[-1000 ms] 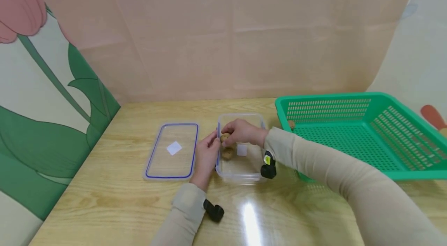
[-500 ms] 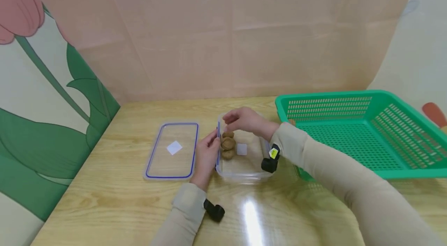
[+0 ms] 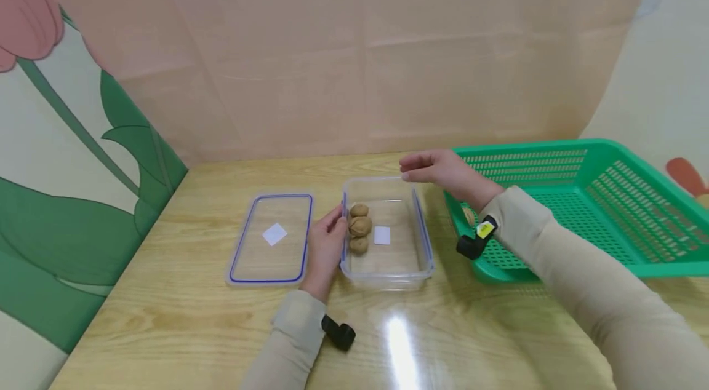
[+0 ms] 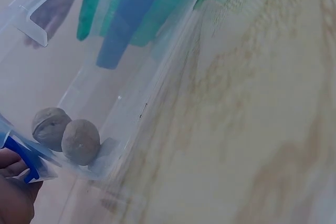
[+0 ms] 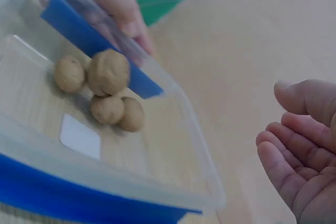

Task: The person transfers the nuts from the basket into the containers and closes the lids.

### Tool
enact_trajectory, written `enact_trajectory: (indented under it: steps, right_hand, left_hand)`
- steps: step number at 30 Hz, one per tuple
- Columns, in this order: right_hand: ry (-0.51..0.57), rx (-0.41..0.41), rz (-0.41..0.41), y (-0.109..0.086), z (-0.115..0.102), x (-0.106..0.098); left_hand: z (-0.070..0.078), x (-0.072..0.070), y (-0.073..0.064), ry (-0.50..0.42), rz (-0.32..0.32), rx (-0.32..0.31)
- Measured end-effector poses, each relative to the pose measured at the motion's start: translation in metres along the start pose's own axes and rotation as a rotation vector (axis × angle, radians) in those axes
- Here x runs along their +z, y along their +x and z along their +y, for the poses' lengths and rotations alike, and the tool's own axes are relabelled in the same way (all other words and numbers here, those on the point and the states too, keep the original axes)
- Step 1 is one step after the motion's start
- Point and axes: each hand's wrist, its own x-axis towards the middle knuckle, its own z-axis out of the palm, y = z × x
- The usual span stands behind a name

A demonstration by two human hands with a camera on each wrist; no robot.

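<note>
A clear plastic food container (image 3: 401, 211) with blue clip flaps stands uncovered on the table. Several walnuts (image 3: 360, 227) lie along its left wall, one resting on top of others in the right wrist view. My left hand (image 3: 325, 248) holds the container's left side at the blue flap (image 4: 23, 156); some of its fingers are hidden there. Beyond the container's far right corner, my right hand (image 3: 443, 171) hovers with nothing in it, fingers loosely bent and thumb apart (image 5: 307, 145). Another walnut (image 3: 468, 216) sits in the green basket (image 3: 554, 267) by its left wall, partly behind the right wrist.
A clear lid (image 3: 249, 267) with a blue seal and a white label (image 3: 274, 234) lies flat left of the container. The large basket takes up the right side of the wooden table (image 3: 166, 316). A beige sheet (image 3: 332, 58) hangs at the back.
My right hand has let go of a walnut inside the container, risen out and moved right toward the green basket. The left hand has stayed at the container's left side.
</note>
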Motion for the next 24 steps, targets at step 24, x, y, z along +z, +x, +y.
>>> enact_trajectory:
  steps: [24]
  right_hand:
    - [-0.066,0.073,0.046,-0.029,0.047,-0.058]
  left_hand:
    - [0.003,-0.003,-0.001,0.012,-0.008,0.009]
